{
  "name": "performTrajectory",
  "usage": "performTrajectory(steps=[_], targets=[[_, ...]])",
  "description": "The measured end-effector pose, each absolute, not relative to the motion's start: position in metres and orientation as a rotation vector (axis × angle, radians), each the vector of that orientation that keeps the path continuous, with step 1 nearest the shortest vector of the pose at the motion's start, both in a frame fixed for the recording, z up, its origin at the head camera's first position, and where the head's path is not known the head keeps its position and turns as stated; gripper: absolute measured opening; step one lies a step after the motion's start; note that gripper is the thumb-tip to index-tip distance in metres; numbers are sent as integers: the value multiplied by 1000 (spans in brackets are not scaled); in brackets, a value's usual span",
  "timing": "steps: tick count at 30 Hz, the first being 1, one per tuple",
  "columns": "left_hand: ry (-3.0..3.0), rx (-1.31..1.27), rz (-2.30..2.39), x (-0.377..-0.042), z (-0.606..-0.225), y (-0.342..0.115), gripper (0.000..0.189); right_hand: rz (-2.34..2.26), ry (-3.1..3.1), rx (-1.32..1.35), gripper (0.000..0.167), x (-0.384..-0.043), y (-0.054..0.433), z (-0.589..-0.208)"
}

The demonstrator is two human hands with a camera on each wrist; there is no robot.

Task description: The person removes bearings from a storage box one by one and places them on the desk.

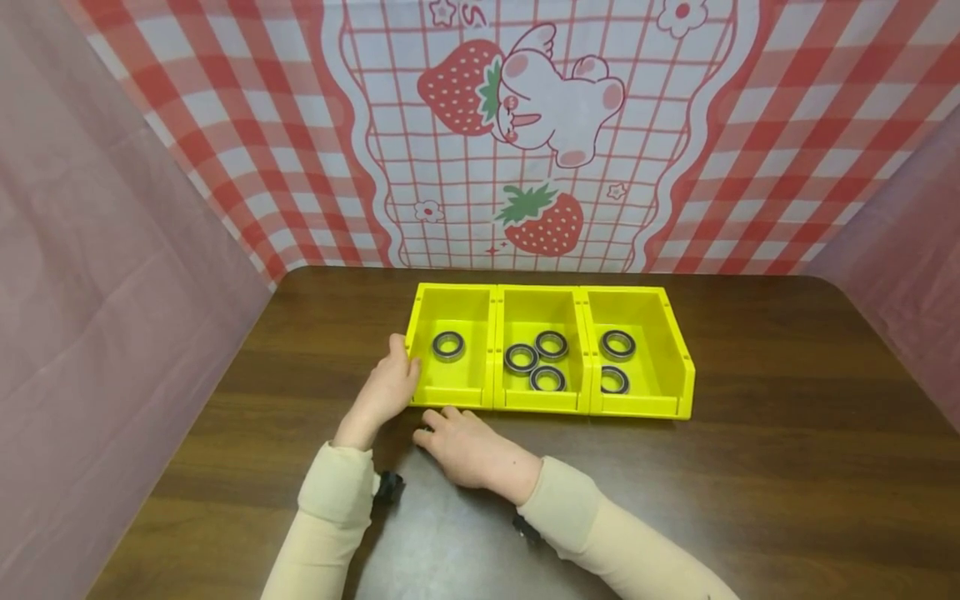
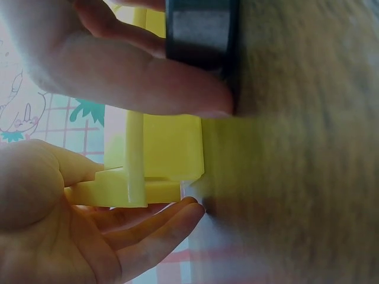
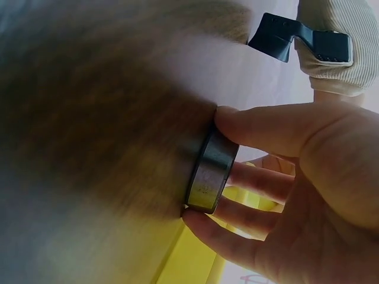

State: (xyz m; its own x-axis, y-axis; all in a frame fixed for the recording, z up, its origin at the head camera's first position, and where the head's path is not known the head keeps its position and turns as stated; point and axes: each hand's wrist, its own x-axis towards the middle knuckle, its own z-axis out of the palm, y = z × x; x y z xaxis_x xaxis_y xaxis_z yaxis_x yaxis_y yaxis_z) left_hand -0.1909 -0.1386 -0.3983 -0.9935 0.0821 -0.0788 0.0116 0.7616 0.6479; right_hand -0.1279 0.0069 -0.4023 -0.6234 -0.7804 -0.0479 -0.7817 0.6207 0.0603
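Note:
My left hand (image 1: pixel 386 387) grips the outer side wall of the left yellow bin (image 1: pixel 453 398), thumb on one side and fingers on the other. Just in front of that bin, my right hand (image 1: pixel 465 450) pinches a ball bearing (image 3: pixel 212 171) between thumb and fingers. The bearing stands on edge close to the tabletop in the right wrist view; from the head it is mostly hidden under the hand. One bearing (image 1: pixel 448 358) lies flat in the left bin. Three bearings lie in the middle bin (image 1: pixel 542 402), and two in the right bin (image 1: pixel 637 405).
The three yellow bins form a joined row on the brown wooden table (image 1: pixel 787 433). Behind the table hangs a red-and-white checked cloth (image 1: pixel 247 125) with strawberry prints. Pinkish curtains (image 1: pixel 112 292) flank both sides. A black wrist camera (image 1: pixel 388 487) sits by the left sleeve.

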Motion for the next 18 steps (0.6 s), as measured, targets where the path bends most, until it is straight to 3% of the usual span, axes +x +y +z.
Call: performTrajectory(steps=[18], targets=[[2841, 86, 1065, -190, -396, -138, 32, 4, 2865, -1415, 21, -128, 8, -399]])
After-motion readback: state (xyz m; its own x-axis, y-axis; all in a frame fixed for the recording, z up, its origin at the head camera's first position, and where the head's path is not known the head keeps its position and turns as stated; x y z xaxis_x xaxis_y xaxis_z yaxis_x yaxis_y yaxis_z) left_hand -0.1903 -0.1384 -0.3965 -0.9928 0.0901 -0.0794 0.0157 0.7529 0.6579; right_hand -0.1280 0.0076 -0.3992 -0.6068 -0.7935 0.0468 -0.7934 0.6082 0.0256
